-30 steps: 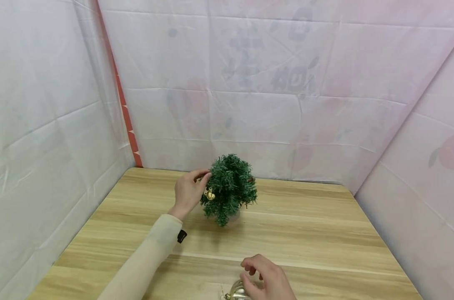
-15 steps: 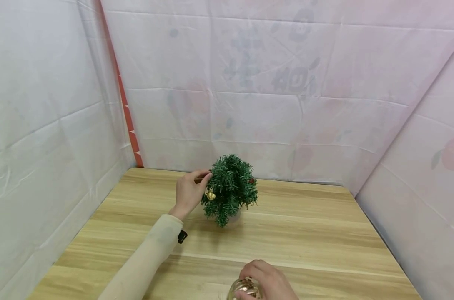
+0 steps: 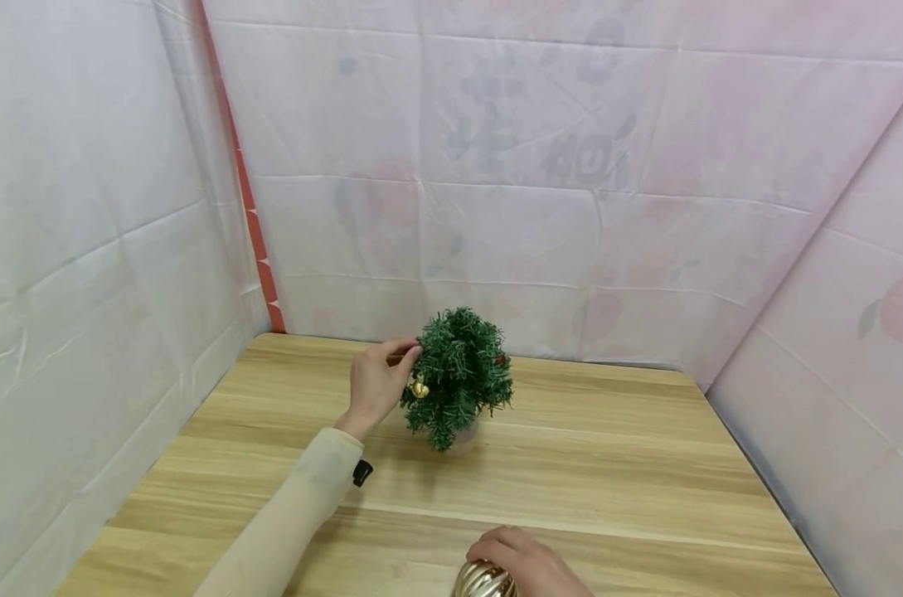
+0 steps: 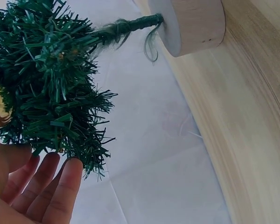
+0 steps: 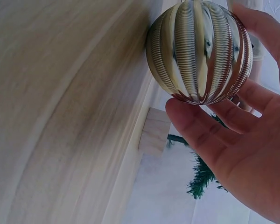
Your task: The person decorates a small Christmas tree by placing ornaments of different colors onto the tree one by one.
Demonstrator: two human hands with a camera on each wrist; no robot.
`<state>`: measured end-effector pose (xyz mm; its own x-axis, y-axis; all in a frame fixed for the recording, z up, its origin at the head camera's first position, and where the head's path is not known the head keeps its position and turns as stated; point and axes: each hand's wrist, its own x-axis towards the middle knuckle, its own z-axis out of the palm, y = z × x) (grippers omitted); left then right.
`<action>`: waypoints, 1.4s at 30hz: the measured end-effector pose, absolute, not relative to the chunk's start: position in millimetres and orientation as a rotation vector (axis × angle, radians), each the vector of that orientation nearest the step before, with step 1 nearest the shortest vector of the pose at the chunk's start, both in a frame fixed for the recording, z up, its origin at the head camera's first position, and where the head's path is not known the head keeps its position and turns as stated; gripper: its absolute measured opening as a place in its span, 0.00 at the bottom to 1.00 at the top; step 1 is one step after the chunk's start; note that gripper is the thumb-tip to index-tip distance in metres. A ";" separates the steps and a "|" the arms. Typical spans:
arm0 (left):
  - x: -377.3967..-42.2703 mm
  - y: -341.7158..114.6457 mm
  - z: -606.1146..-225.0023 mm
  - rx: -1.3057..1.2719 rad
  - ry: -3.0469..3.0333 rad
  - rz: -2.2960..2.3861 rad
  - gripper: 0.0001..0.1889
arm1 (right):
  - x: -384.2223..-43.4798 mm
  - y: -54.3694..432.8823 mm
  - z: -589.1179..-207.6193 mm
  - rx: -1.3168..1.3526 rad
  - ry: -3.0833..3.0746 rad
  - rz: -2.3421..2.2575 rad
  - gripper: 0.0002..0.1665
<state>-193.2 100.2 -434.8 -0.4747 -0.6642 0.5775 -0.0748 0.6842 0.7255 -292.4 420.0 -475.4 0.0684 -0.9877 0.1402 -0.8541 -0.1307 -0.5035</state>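
A small green artificial Christmas tree (image 3: 458, 365) stands on the table, and its round wooden base (image 4: 198, 25) shows in the left wrist view. My left hand (image 3: 376, 381) pinches the tips of a branch on the tree's left side. Just below those fingers hangs a small gold ornament (image 3: 419, 389). At the front of the table my right hand (image 3: 529, 564) grips a large gold Christmas bauble (image 5: 200, 51) with swirling ribs. Thumb and fingers lie on opposite sides of the bauble, which is cut off by the lower edge of the head view.
The wood-grain table (image 3: 630, 481) has white printed cloth (image 3: 518, 124) hanging behind it and on both sides. A bit of red (image 3: 501, 361) shows on the tree's right side. A black object (image 3: 362, 473) sits at my left wrist.
My right hand has come down onto the bauble and taken hold of it, and the bauble has turned under the fingers. The left hand stays at the branch.
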 end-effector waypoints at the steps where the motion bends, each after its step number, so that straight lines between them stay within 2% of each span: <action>1: -192.6 100.7 -434.7 0.571 -1.962 -0.794 0.09 | -292.2 419.7 -475.6 -2.051 1.846 -0.666 0.27; 9: -187.5 103.3 -434.0 0.561 -1.959 -0.799 0.09 | -293.4 416.0 -473.5 -2.030 1.756 -0.828 0.30; 18: -177.7 111.2 -430.7 0.516 -1.933 -0.806 0.10 | -290.0 415.0 -462.4 -1.802 1.854 -0.941 0.23; 42: -161.9 140.3 -417.5 0.429 -1.924 -0.849 0.08 | -300.7 411.0 -439.6 -1.869 2.011 -1.134 0.26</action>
